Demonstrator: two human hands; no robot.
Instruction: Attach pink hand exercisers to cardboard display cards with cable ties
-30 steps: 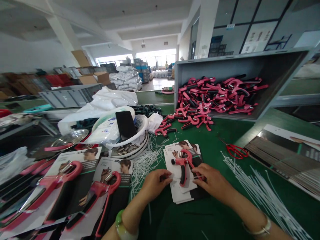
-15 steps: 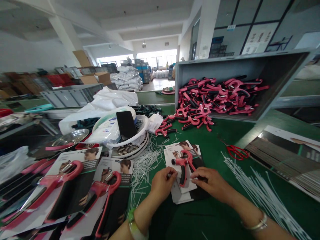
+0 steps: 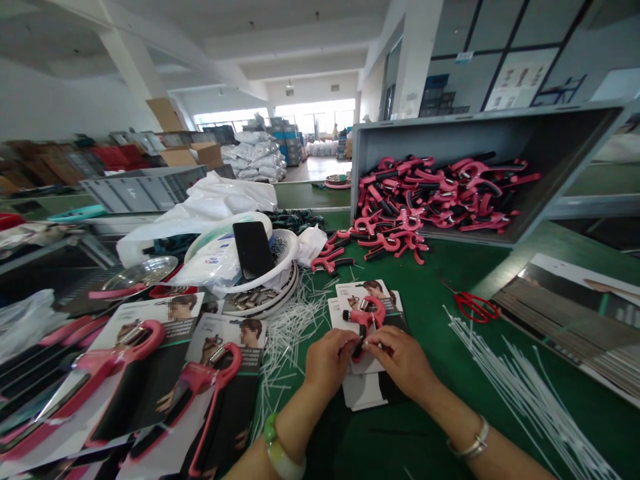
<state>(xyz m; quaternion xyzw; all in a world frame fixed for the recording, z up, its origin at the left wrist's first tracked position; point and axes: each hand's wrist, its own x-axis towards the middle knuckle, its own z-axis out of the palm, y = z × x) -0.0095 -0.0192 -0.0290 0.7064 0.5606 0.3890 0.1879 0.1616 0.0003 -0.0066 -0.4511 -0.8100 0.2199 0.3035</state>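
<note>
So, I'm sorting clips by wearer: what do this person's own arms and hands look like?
Neither the left hand nor the right hand wears a glove, and no sleeve shows on either arm. A chunky pale green bangle sits on the left wrist, and a thin silver-coloured bangle on the right.

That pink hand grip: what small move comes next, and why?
Loose white cable ties lie nearby and both hands meet at the pink hand grip on its printed card, so probably the right hand should pull a tie snug while the left hand steadies it, though a tie there is hard to see.
</note>
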